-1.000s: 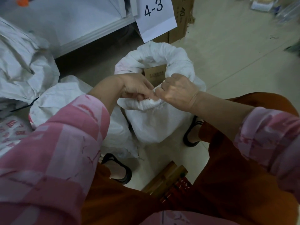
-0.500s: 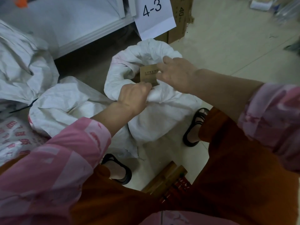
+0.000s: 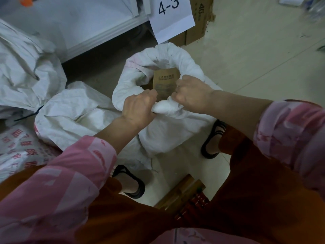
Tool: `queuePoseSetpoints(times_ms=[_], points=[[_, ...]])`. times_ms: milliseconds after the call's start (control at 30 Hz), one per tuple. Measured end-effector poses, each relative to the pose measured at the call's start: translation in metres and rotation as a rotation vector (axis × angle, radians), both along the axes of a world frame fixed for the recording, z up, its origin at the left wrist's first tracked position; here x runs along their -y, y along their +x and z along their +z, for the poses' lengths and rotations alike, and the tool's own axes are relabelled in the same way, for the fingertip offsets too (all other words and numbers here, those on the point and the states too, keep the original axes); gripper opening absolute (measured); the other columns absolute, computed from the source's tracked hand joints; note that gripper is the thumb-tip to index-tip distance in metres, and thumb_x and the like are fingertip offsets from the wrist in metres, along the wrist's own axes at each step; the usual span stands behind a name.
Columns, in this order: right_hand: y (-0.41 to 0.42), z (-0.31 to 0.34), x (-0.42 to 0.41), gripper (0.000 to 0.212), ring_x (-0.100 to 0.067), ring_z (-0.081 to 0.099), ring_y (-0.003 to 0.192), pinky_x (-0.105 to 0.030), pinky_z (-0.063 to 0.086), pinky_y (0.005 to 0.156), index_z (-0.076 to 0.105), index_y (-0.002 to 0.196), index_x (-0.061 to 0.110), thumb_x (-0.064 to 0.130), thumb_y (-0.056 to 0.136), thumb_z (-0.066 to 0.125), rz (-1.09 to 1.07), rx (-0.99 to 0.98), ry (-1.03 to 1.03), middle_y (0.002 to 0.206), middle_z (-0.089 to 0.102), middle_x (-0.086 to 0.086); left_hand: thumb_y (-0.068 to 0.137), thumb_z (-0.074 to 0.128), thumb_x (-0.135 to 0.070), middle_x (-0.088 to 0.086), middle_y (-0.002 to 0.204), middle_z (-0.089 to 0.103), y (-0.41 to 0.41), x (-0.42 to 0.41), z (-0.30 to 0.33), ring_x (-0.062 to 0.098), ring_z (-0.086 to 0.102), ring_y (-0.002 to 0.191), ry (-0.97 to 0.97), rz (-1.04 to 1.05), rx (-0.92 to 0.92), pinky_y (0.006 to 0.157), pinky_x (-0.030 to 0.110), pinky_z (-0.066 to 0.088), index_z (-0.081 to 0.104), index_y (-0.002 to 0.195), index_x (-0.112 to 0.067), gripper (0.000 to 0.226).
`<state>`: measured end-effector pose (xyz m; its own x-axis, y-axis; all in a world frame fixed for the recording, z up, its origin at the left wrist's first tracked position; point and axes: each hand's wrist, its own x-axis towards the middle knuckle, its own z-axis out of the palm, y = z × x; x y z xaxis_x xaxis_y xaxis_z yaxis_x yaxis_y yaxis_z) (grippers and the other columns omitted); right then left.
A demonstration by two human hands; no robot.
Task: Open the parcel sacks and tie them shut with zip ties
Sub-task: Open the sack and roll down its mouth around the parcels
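Note:
A white woven parcel sack [image 3: 163, 136] stands on the floor between my feet, its rim rolled down into a thick ring. A brown cardboard parcel [image 3: 165, 81] shows inside the mouth. My left hand [image 3: 139, 108] grips the near rim of the sack with curled fingers. My right hand [image 3: 193, 94] grips the same near rim just to the right, next to the parcel. A bunch of white rim fabric sits between the two hands. No zip tie is visible.
Another white sack [image 3: 73, 110] lies to the left, with a crumpled one [image 3: 26, 74] behind it and a red-printed sack [image 3: 19, 147] at the far left. A "4-3" paper label [image 3: 170, 14] hangs on cardboard boxes [image 3: 198, 20]. A bamboo stool [image 3: 182, 192] sits under me.
My right hand dropped from the far side of the parcel back to the near rim. My left hand kept its grip on the rim, and the fabric is bunched between both hands.

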<state>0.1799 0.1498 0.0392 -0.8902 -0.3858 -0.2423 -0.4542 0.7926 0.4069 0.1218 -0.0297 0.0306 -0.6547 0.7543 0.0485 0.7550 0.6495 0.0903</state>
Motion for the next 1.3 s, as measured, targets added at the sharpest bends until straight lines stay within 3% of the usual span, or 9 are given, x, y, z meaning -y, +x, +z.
queuePoseSetpoints(times_ms=[233, 367, 500, 700, 867, 1000, 1100, 1200, 1300], points=[[0.006, 0.001, -0.011, 0.012, -0.018, 0.048, 0.041, -0.024, 0.038, 0.053, 0.05, 0.054, 0.012, 0.0, 0.055, 0.05, -0.029, -0.362, 0.003, 0.041, 0.049, -0.002, 0.074, 0.077, -0.034, 0.001, 0.094, 0.062, 0.007, -0.027, 0.036, 0.014, 0.059, 0.079, -0.435, 0.043, 0.534, 0.062, 0.025, 0.046, 0.057, 0.1, -0.014, 0.038], [0.009, -0.012, -0.015, 0.02, -0.018, 0.045, 0.042, -0.025, 0.035, 0.051, 0.047, 0.054, 0.013, -0.005, 0.06, 0.045, 0.036, -0.529, -0.073, 0.042, 0.046, -0.002, 0.074, 0.077, -0.036, -0.005, 0.103, 0.066, -0.026, -0.051, 0.074, 0.01, 0.061, 0.09, -0.131, 0.151, 0.71, 0.072, 0.023, 0.05, 0.069, 0.105, -0.017, 0.037], [0.005, -0.013, -0.019, 0.029, -0.019, 0.044, 0.042, -0.027, 0.036, 0.051, 0.045, 0.054, 0.014, -0.01, 0.068, 0.037, 0.083, -0.672, -0.14, 0.043, 0.045, -0.003, 0.064, 0.084, -0.035, 0.005, 0.094, 0.065, -0.03, -0.062, 0.052, 0.016, 0.058, 0.083, -0.151, 0.235, 1.026, 0.07, 0.024, 0.046, 0.07, 0.104, -0.007, 0.05], [0.011, 0.002, -0.026, 0.02, -0.019, 0.054, 0.046, -0.023, 0.029, 0.047, 0.062, 0.068, 0.011, 0.011, 0.055, 0.077, -0.355, -0.229, -0.398, 0.055, 0.058, -0.004, 0.074, 0.075, -0.036, 0.0, 0.078, 0.063, -0.01, -0.078, 0.001, 0.019, 0.061, 0.076, -0.069, 0.26, 0.486, 0.057, 0.025, 0.04, 0.062, 0.078, -0.017, 0.023], [0.008, 0.024, -0.051, 0.046, -0.021, 0.057, 0.073, -0.03, 0.042, 0.063, 0.049, 0.085, 0.009, 0.051, 0.078, 0.068, -1.091, -0.04, -0.813, 0.072, 0.053, -0.003, 0.083, 0.058, -0.011, 0.011, 0.092, 0.067, 0.004, -0.074, -0.019, 0.031, 0.063, 0.083, -0.018, 0.18, 0.001, 0.06, 0.031, 0.035, 0.062, 0.095, -0.009, 0.013], [0.0, 0.008, -0.039, 0.04, -0.016, 0.059, 0.062, -0.024, 0.046, 0.054, 0.054, 0.069, 0.01, 0.047, 0.075, 0.069, -1.358, 0.113, -1.186, 0.062, 0.059, -0.002, 0.044, 0.084, 0.001, 0.005, 0.048, 0.057, 0.019, -0.078, -0.023, 0.023, 0.054, 0.036, 0.016, 0.071, -0.233, 0.042, 0.017, 0.025, 0.064, 0.063, -0.01, 0.029], [-0.004, -0.009, -0.03, 0.041, -0.016, 0.057, 0.071, -0.023, 0.042, 0.053, 0.047, 0.068, 0.012, 0.041, 0.067, 0.077, -1.465, 0.114, -1.236, 0.068, 0.055, -0.002, 0.044, 0.082, 0.0, 0.004, 0.045, 0.056, 0.028, -0.072, -0.037, 0.022, 0.05, 0.03, 0.101, -0.018, -0.259, 0.036, 0.015, 0.029, 0.068, 0.067, -0.008, 0.029], [-0.002, -0.024, -0.028, 0.035, -0.017, 0.053, 0.072, -0.026, 0.049, 0.063, 0.042, 0.068, 0.013, 0.019, 0.071, 0.076, -1.61, 0.139, -1.489, 0.08, 0.052, -0.005, 0.078, 0.056, -0.013, 0.008, 0.054, 0.059, 0.045, -0.072, -0.033, 0.026, 0.055, 0.038, 0.158, -0.089, -0.25, 0.036, 0.023, 0.034, 0.064, 0.075, -0.003, 0.013], [0.009, -0.034, -0.034, 0.037, -0.013, 0.044, 0.06, -0.024, 0.045, 0.054, 0.037, 0.068, 0.015, 0.003, 0.073, 0.071, -1.717, 0.098, -1.71, 0.076, 0.044, -0.003, 0.09, 0.054, -0.021, 0.001, 0.079, 0.054, 0.054, -0.076, -0.021, 0.024, 0.057, 0.071, -0.119, -0.066, 0.298, 0.055, 0.031, 0.036, 0.055, 0.099, -0.009, 0.015]])
